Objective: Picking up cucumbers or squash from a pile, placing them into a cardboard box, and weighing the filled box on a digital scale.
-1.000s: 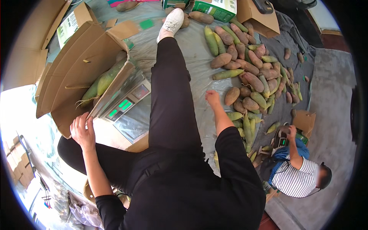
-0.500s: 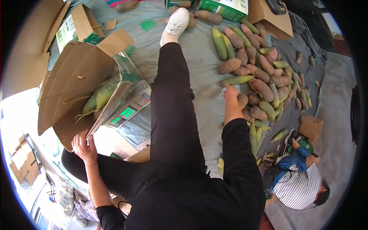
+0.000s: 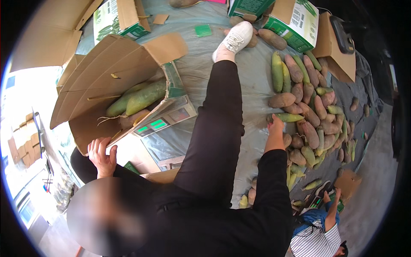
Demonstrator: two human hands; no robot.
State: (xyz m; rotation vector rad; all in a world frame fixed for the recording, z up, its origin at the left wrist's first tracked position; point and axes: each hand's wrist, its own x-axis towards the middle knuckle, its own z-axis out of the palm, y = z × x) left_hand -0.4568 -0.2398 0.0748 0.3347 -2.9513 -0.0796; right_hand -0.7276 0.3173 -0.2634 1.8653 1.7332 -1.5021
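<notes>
My left hand point(image 3: 102, 156) grips the near edge of an open cardboard box point(image 3: 92, 124). Long green radishes point(image 3: 145, 98) lie inside it, with a reddish root partly hidden behind the near wall. The box rests on a scale point(image 3: 165, 120) with lit green digits. Off to the right, my right hand point(image 3: 276, 125) has its fingers closed at the left end of a green radish point(image 3: 289, 117), which lies at the edge of a pile of green and reddish-brown radishes point(image 3: 319, 107).
Green-and-white cartons point(image 3: 293, 25) stand at the far side, near my white shoe point(image 3: 233, 40). A small green square point(image 3: 203, 30) lies on the grey sheet point(image 3: 188, 55). A person in a striped shirt point(image 3: 314, 240) sits at lower right.
The whole view has shifted, moving the scene rightward. My right hand has come onto the green radish's end; my left hand stays on the box edge. The person at right has raised an arm.
</notes>
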